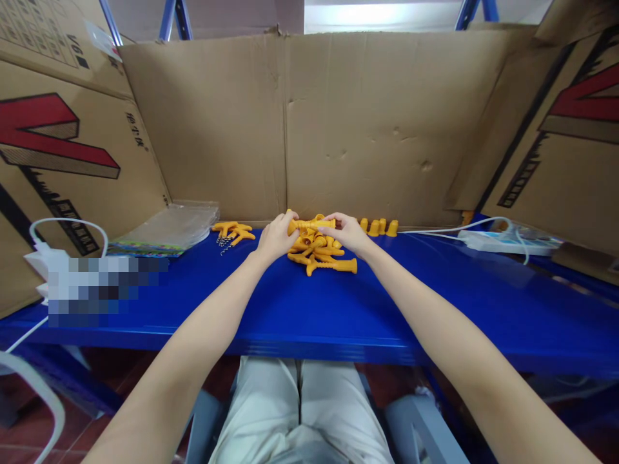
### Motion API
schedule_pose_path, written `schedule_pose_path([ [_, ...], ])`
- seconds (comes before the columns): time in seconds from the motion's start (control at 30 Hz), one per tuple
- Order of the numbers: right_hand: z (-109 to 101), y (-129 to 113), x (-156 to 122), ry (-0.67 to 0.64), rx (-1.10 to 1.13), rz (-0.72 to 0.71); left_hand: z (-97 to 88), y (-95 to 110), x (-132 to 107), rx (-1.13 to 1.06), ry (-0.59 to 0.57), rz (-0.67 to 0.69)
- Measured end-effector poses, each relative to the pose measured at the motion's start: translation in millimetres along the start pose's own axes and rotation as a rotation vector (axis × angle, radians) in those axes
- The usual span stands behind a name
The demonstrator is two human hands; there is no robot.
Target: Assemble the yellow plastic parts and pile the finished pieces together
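Observation:
My left hand (275, 237) and my right hand (349, 233) are both closed on the ends of one yellow plastic handle piece (311, 224), held level just above a pile of yellow plastic parts (322, 254) on the blue table (309, 309). A long ribbed yellow handle (338, 265) lies at the front of the pile. Left of my left hand lie a few yellow corkscrew pieces with metal spirals (232, 232). Behind my right hand stands a short row of small yellow caps (380, 227).
Cardboard sheets (377, 129) wall the table at the back and both sides. A stack of clear plastic bags (169, 227) lies at the back left. A white power strip with cable (503, 241) sits at the right; a white charger and cord (43, 261) at the left.

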State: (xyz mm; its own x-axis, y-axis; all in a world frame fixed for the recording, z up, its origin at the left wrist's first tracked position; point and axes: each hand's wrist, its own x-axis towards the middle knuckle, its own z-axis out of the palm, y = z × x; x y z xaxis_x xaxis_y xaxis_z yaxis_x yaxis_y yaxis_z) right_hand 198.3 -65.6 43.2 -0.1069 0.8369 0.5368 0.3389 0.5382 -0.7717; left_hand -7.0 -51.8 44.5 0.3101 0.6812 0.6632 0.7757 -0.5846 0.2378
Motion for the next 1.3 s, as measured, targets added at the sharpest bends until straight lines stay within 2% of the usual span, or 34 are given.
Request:
schedule_pose_path([
  [0.2, -6.3, 1.4, -1.1, -0.16, -0.601, -0.167, -4.6, -2.0, -0.7, 0.058, -0.1, 0.097],
  [0.3, -6.8, -2.1, -2.7, -0.165, -0.831, -0.224, -3.3, 0.4, 0.5, 0.007, -0.111, 0.067],
  [0.37, -6.7, -5.6, -4.6, -0.129, -0.941, -0.306, -3.1, 3.4, 1.5, -0.068, -0.118, -0.026],
  [0.43, -6.4, -8.6, -6.3, -0.087, -1.026, -0.411, -4.0, 6.5, 2.3, -0.2, -0.177, -0.175],
  [0.57, -5.2, -10.9, -7.8, -0.023, -1.179, -0.608, -9.2, 9.9, 3.1, -0.588, -0.475, -0.452],
  [0.7, -4.2, -11.6, -7.4, 0.053, -1.237, -0.692, -17.8, 11.9, 5.3, -0.799, -0.721, -0.575],
  [0.77, -4.1, -12.4, -7.2, 0.092, -1.229, -0.717, -22.4, 13.9, 6.7, -0.865, -0.888, -0.616],
  [0.83, -3.7, -13.4, -7.3, 0.126, -1.219, -0.738, -26.0, 15.4, 7.8, -0.932, -1.052, -0.607],
  [0.9, -2.5, -14.4, -7.4, 0.153, -1.215, -0.75, -28.0, 15.1, 8.4, -1.001, -1.159, -0.571],
  [1.0, 0.7, -16.5, -7.1, 0.185, -1.207, -0.748, -28.3, 10.8, 8.9, -1.102, -1.221, -0.532],
  [1.17, 4.4, -18.3, -6.2, 0.205, -1.194, -0.709, -26.0, 1.7, 10.0, -1.191, -1.233, -0.494],
  [1.3, 0.8, -13.6, -6.4, 0.141, -1.201, -0.71, -23.4, -3.0, 10.5, -1.17, -1.263, -0.478],
])
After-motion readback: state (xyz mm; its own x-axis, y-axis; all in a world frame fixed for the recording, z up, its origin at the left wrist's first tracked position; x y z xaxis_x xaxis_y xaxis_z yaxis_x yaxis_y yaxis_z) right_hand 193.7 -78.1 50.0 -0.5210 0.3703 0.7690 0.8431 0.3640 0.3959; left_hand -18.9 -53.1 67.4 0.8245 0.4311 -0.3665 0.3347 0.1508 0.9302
